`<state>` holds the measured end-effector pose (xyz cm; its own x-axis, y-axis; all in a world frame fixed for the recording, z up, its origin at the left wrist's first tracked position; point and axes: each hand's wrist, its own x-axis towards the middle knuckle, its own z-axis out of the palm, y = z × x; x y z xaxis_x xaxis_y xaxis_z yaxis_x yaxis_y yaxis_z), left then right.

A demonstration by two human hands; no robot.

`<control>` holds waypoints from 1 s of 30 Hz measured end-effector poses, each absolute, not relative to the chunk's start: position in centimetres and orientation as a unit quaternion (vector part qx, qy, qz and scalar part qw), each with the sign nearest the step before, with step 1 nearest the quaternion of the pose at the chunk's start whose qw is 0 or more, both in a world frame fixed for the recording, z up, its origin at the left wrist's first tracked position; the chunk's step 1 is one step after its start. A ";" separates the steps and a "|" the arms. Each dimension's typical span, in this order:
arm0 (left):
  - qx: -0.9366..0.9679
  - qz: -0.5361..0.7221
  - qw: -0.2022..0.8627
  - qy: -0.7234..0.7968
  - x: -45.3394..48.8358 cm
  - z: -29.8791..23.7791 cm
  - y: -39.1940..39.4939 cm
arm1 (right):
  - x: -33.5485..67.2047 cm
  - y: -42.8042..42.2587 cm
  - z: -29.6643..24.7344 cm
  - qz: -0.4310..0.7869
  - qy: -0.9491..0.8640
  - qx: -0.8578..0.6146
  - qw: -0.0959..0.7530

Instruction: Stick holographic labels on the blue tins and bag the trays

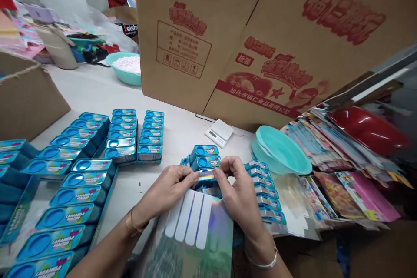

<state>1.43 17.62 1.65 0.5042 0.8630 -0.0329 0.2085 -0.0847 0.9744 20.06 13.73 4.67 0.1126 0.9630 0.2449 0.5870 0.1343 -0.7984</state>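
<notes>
A shiny, rainbow-tinted sticker strip [206, 176] is stretched between my two hands, over the front of a row of small blue candy boxes [205, 162]. My left hand [164, 191] pinches its left end between thumb and forefinger. At the other end, the thumb and fingers of my right hand [239, 195] are closed on it. Whether the strip touches a box beneath is hard to see. Just below my hands lies a silvery sticker sheet [221, 234] with several pale, round-ended bare strips. Beside my right hand stands another row of blue boxes [269, 193].
Rows of blue boxes [76, 216] fill the left side, some in trays. A large carton [224, 17] stands behind a small white scale [220, 132]. To the right are a turquoise basin [282, 150] and stacked printed packaging [345, 195]. A bowl of pale pieces [127, 78] sits farther back.
</notes>
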 end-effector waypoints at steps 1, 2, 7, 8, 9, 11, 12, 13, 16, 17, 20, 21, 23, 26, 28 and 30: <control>0.671 0.296 0.549 0.401 1.5 1.4 17.7 | 20.2 13.9 4.6 0.227 -0.633 -0.619 0.405; 0.669 0.293 0.552 0.402 1.5 1.2 17.8 | 20.3 14.0 4.5 0.229 -0.638 -0.621 0.394; 0.650 0.286 0.580 0.398 1.8 0.1 18.0 | 20.6 14.4 4.0 0.229 -0.653 -0.625 0.361; 0.643 0.290 0.591 0.392 1.9 -0.2 18.0 | 20.5 14.4 3.9 0.223 -0.656 -0.628 0.355; 0.633 0.293 0.605 0.385 2.1 -0.7 18.1 | 20.5 14.4 3.8 0.213 -0.660 -0.631 0.348; 0.601 0.300 0.636 0.380 2.6 -1.7 18.1 | 20.3 14.5 3.6 0.187 -0.668 -0.637 0.335; 0.580 0.302 0.653 0.381 2.9 -2.2 18.1 | 20.2 14.5 3.6 0.172 -0.673 -0.638 0.331; 0.559 0.306 0.667 0.387 3.2 -2.8 18.1 | 20.2 14.5 3.6 0.158 -0.678 -0.638 0.329; 0.511 0.334 0.681 0.405 3.9 -4.2 17.9 | 20.1 14.5 3.7 0.134 -0.688 -0.632 0.332; 0.506 0.344 0.677 0.408 4.0 -4.4 17.8 | 20.1 14.5 3.7 0.131 -0.689 -0.630 0.334; 0.510 0.360 0.664 0.413 4.2 -4.6 17.5 | 20.2 14.5 3.5 0.136 -0.689 -0.626 0.340; 0.512 0.362 0.660 0.415 4.1 -4.5 17.4 | 20.2 14.6 3.3 0.136 -0.689 -0.623 0.344; 0.516 0.368 0.650 0.420 4.0 -4.1 16.9 | 20.2 14.8 3.0 0.135 -0.694 -0.613 0.354; 0.522 0.378 0.635 0.426 3.2 -3.0 15.5 | 20.5 14.8 3.1 0.130 -0.702 -0.590 0.377; 0.524 0.385 0.627 0.429 2.2 -2.0 14.1 | 20.9 13.9 3.7 0.128 -0.698 -0.576 0.405; 0.535 0.396 0.607 0.434 1.0 -0.7 12.4 | 21.1 11.8 4.9 0.124 -0.685 -0.566 0.441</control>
